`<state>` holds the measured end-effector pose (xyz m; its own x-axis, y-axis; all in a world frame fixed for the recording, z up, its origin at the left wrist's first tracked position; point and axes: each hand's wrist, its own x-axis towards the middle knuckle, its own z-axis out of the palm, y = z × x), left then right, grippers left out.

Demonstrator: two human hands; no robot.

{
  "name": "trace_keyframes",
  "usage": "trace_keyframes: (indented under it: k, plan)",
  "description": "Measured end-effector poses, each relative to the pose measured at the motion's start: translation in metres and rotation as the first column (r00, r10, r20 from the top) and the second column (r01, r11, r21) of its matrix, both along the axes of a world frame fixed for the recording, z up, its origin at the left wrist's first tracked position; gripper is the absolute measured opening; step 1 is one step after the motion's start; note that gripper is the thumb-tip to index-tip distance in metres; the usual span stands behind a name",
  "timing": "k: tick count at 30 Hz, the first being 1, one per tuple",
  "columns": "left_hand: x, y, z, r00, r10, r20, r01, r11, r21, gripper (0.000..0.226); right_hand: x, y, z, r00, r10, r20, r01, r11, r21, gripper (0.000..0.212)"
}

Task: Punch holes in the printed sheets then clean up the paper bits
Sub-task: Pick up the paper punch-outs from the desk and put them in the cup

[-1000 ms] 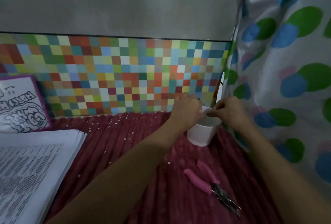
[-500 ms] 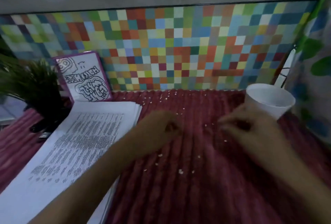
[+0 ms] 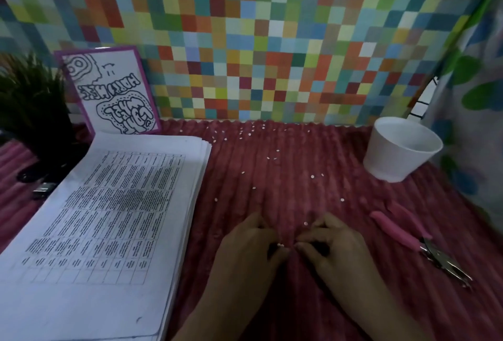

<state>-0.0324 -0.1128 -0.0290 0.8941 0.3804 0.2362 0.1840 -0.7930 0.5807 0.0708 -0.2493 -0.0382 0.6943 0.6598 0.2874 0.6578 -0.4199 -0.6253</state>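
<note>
In the head view, a white cup (image 3: 392,162) stood upright at the back right of the red ribbed cloth (image 3: 313,193); what lay inside could not be made out. Paper bits (image 3: 273,158) were scattered over the cloth between the cup and the stack of printed sheets (image 3: 109,218). The left hand (image 3: 253,248) and right hand (image 3: 334,248) lay close together, fingers curled down onto the cloth, one bit at the left fingertips; whether either pinched anything could not be told. A pink hole punch (image 3: 408,240) lay right of them.
</note>
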Motion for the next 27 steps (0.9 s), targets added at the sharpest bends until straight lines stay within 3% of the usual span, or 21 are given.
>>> trace_keyframes:
  k: [3,6,9,14,21,27]
  plan:
    - [0.000,-0.005,-0.004,0.999,0.046,0.013,-0.046,0.998,0.030,0.028,0.006,-0.001,0.006,0.997,-0.021,-0.071,0.023,0.999,0.030,0.023]
    - [0.002,-0.010,0.002,0.996,0.089,0.027,-0.090,0.994,0.055,0.020,0.021,0.000,0.015,0.986,-0.096,-0.133,0.112,0.987,0.115,0.014]
    - [0.003,-0.007,0.004,0.995,0.099,0.013,-0.098,0.994,-0.045,0.013,0.030,0.004,0.015,0.978,-0.130,-0.163,0.146,0.985,0.091,0.012]
    - [0.000,0.016,0.019,0.985,0.163,0.057,-0.146,0.961,-0.233,0.008,0.032,0.007,0.008,0.990,-0.115,-0.076,0.117,0.993,0.023,0.010]
    - [0.001,0.045,0.039,0.945,0.322,-0.052,-0.325,0.940,-0.099,0.011,0.021,0.010,0.002,0.988,-0.061,0.143,0.074,0.993,-0.093,0.008]
    - [0.017,0.030,0.017,0.936,0.336,-0.104,-0.338,0.941,-0.001,0.014,0.025,0.005,0.006,0.996,-0.092,0.007,0.091,0.994,0.064,0.023]
